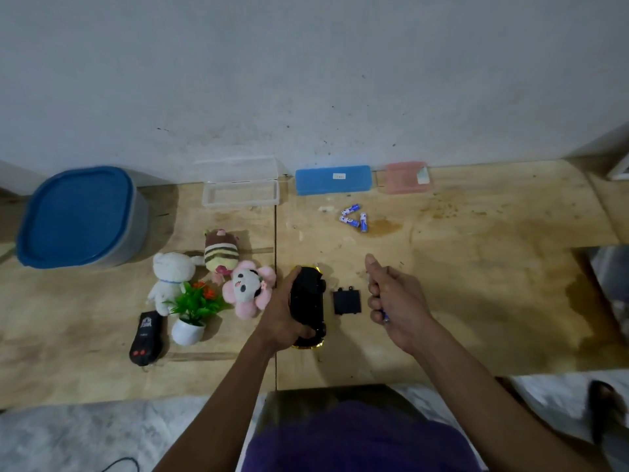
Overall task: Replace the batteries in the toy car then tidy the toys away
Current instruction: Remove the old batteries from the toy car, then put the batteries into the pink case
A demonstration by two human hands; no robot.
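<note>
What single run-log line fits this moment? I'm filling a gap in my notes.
left hand: holds toy car underside-up | right hand: grips batteries | cover: off, on table

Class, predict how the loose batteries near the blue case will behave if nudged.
The loose batteries are small cylinders lying on their sides, so they would probably roll. The plywood table looks flat, so they likely stop soon. They probably feel heavy for their size.

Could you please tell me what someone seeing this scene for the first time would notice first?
Probably the two hands at the centre: the left hand grips an upturned toy car, while the right hand is closed around a blue battery. Next, the cluster of plush toys left of the car, and the big blue-lidded tub at far left.
</note>
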